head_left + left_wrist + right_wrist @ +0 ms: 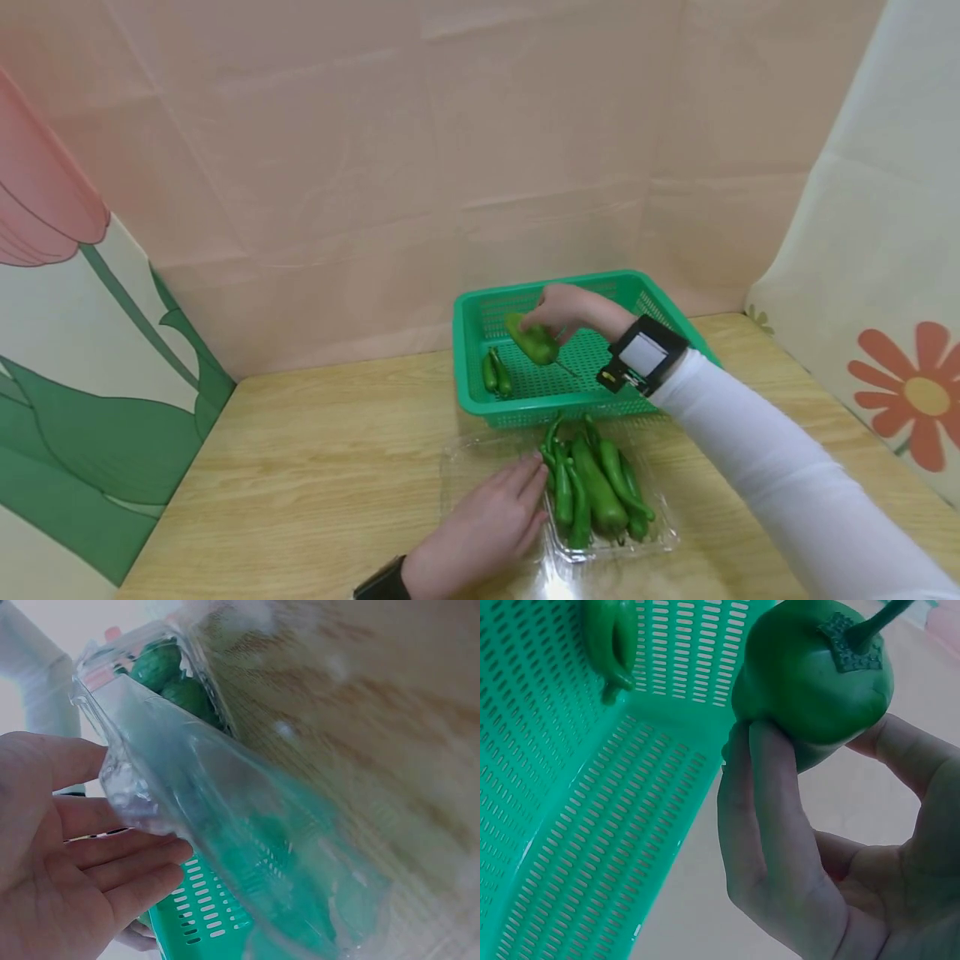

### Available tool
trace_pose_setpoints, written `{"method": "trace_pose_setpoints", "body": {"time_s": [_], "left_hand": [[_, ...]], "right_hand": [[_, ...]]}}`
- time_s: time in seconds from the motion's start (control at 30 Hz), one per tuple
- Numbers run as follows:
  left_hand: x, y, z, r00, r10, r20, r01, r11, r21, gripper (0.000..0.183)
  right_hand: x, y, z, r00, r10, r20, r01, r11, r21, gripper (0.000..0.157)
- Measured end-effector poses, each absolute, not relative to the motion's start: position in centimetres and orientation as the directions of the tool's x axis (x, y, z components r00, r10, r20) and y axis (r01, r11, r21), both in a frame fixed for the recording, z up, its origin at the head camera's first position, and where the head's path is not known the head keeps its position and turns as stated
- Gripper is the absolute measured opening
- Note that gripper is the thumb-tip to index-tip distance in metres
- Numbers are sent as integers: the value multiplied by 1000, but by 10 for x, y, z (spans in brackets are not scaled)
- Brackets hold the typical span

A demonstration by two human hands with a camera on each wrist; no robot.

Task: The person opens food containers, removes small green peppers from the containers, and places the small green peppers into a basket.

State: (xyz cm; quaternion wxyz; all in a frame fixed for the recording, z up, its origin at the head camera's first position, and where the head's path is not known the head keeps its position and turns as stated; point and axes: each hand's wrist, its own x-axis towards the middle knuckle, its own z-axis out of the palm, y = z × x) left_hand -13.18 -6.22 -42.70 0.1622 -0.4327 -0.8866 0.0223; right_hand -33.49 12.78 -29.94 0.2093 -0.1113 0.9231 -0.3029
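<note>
Over the green plastic basket (462, 358), my right hand (564, 310) grips a plump green pepper (534, 343). Its stem points down toward the basket floor in the head view. In the right wrist view the fingers and thumb close round the pepper (814, 682) from below. My left hand (486, 518) lies at the left side of a clear plastic box (663, 537), fingers straight and touching its edge. Several long green peppers (596, 492) fill that box. The left wrist view shows the raised clear plastic (195, 761) beside the extended fingers.
Two small green peppers (497, 375) lie in the basket's left part. The box stands just in front of the basket on a wood-grain table (315, 475). A pink sheet (360, 208) hangs behind, with flower-patterned sheets (885, 267) at both sides.
</note>
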Motion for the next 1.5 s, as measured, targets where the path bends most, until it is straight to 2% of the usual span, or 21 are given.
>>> {"method": "trace_pose_setpoints", "body": {"time_s": [0.17, 0.4, 0.77, 1.0, 1.2, 1.5], "left_hand": [[-132, -62, -427, -571, 776, 267, 760, 623, -184, 52], [-131, -62, -427, -570, 779, 262, 761, 621, -188, 52], [-128, -64, -426, -586, 770, 253, 759, 631, -162, 52], [-127, -64, -423, -600, 762, 241, 755, 640, -143, 52], [-127, -64, -423, -600, 764, 239, 755, 639, -147, 52], [-128, -64, -425, -582, 770, 262, 761, 629, -159, 52]], "right_hand": [[-347, 123, -302, -881, -322, -346, -61, 804, -592, 32], [-358, 116, -310, -871, -304, -385, 28, 753, -657, 35], [-376, 108, -333, -853, -287, -436, 80, 753, -653, 57], [-386, 106, -344, -829, -271, -489, 150, 734, -662, 60], [-388, 106, -354, -825, -261, -502, 150, 754, -639, 70], [-384, 105, -362, -806, -257, -534, 151, 783, -604, 50]]}}
